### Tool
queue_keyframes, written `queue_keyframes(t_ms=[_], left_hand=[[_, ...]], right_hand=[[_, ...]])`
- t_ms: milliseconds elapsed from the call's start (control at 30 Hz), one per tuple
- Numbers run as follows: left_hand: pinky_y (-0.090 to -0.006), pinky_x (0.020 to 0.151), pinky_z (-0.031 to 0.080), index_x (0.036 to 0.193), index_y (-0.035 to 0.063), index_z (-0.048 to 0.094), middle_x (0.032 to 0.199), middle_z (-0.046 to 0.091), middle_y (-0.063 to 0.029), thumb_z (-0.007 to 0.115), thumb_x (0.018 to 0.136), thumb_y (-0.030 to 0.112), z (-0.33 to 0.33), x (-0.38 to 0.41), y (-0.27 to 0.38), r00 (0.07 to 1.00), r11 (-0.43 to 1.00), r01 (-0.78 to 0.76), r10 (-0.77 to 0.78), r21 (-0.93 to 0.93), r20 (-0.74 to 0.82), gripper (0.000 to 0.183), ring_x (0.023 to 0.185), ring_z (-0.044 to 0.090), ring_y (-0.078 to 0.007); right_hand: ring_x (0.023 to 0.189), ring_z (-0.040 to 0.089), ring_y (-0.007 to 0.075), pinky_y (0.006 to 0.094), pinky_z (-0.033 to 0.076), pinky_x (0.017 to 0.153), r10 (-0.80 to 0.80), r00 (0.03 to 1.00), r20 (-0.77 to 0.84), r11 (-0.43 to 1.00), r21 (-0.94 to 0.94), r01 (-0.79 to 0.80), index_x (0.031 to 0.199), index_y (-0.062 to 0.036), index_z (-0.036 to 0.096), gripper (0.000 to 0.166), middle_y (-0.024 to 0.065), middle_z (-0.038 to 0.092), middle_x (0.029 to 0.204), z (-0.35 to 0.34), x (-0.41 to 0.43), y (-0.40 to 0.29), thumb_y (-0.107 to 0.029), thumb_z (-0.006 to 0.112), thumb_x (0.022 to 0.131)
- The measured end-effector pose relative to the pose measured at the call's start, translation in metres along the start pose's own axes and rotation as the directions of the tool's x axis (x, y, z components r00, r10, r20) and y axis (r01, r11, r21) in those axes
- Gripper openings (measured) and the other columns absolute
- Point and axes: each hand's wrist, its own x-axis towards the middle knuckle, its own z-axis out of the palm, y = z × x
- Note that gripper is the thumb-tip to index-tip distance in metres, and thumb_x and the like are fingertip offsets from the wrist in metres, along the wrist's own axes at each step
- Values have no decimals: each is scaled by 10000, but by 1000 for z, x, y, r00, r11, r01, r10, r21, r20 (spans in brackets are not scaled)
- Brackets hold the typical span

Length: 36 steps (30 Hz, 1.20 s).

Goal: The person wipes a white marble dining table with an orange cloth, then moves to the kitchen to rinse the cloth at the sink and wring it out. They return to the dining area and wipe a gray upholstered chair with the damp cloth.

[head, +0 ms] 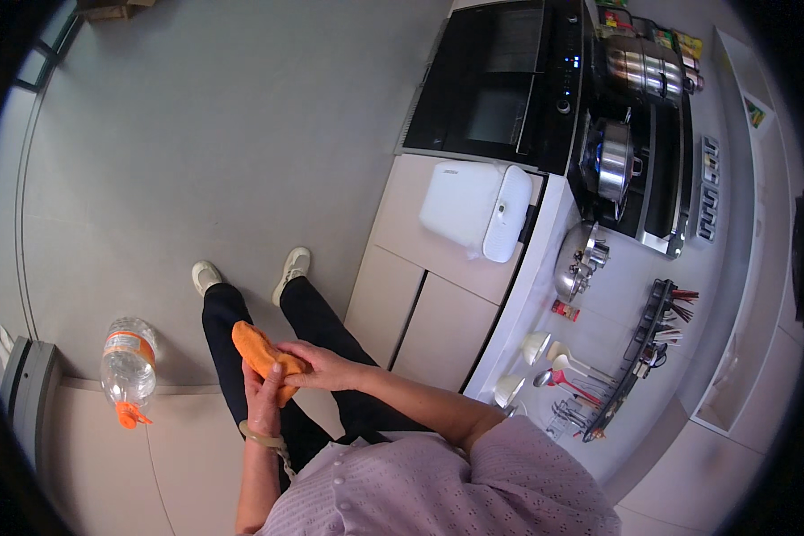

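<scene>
An orange cloth (258, 352) is bunched between my two hands, in front of my legs. My left hand (262, 398), with a bangle at the wrist, grips its lower part from below, the thumb lying over the fabric. From the right, my right hand (318, 365) holds the cloth's near side, its fingers partly hidden in the folds. One end of the cloth sticks out freely beyond the hands, towards the upper left.
A large clear plastic bottle (128, 368) with an orange cap stands at left. A white bin (472, 208) hangs on the cabinet front at right. A steel pot (615, 161) sits over a blue flame beside a stacked steamer (643, 67). Bowls and utensils line the counter (509, 328).
</scene>
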Motion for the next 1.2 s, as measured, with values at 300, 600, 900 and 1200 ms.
queue_keyframes(t_ms=[300,600,900,1200], left_hand=[[-280,916,440,1267,46,434,1126,567,-50,657,818,2,-10,-9,25,993,991,-115,114,67,12,502,1048,548,-159],[-270,890,446,1187,15,508,1085,591,-45,644,832,7,-37,-33,48,986,984,-164,166,66,-21,380,991,563,-132],[-244,845,441,1126,8,555,1023,604,-19,619,886,90,-82,-22,19,977,980,-199,197,-27,-79,261,923,560,-94],[-224,737,446,974,14,589,928,607,-3,600,909,141,-110,-26,21,931,933,-314,339,176,-134,143,809,542,-64]], right_hand=[[993,504,163,287,410,885,122,991,-51,983,142,-114,1150,19,553,372,73,497,1027,7,9,-13,-297,507,958],[1007,493,113,273,365,930,28,998,-48,996,90,-23,1153,5,557,333,34,556,1037,34,23,-57,-258,483,963],[859,494,65,239,421,790,115,985,-127,992,-27,-120,1060,6,561,279,-3,569,892,52,55,-35,-242,509,945],[741,454,50,238,396,648,136,990,-35,986,-89,-139,939,0,567,259,-30,511,788,62,73,-76,-258,544,922]])
